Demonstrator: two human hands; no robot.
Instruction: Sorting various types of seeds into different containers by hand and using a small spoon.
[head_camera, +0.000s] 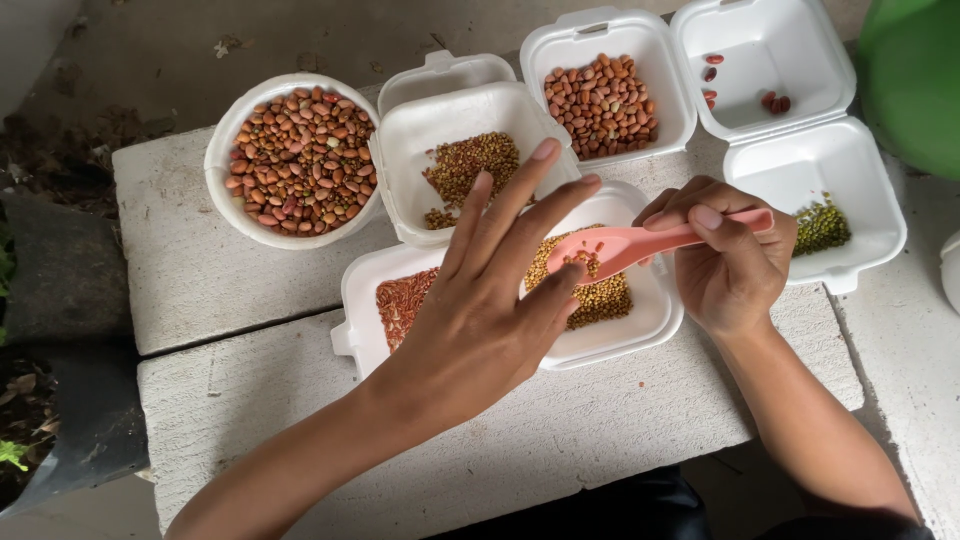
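Right hand (728, 262) grips a pink spoon (640, 243) by the handle, fingers curled around it, thumb on top. Spoon's long axis runs nearly level, handle end to the right, bowl pointing left and slightly down. A few reddish grains sit in the bowl. The bowl hangs over the tray (640, 330) directly below both hands, above its pile of yellowish grain (600, 295).

Left hand (490, 300) is open, fingers spread and pointing up-right, holding nothing. It hovers over the same tray, fingertips just beside the spoon bowl; can't tell if they touch it. It hides part of the tray. Red grain (400, 300) lies in the tray's left part, just left of that hand.

Beyond the left hand's fingertips: open foam box (415, 130) with a small heap of brownish grain (470, 165). Further left of it, round white bowl (225, 140) full of mottled beans (300, 160).

Beyond the right hand: foam box (545, 50) of reddish-brown beans (600, 105), next to a compartment (790, 95) with a few red beans (775, 100). Just right of the right hand, touching the spoon handle's end in view: compartment (870, 170) with green grains (822, 225).

All sit on a pale concrete surface (560, 440).
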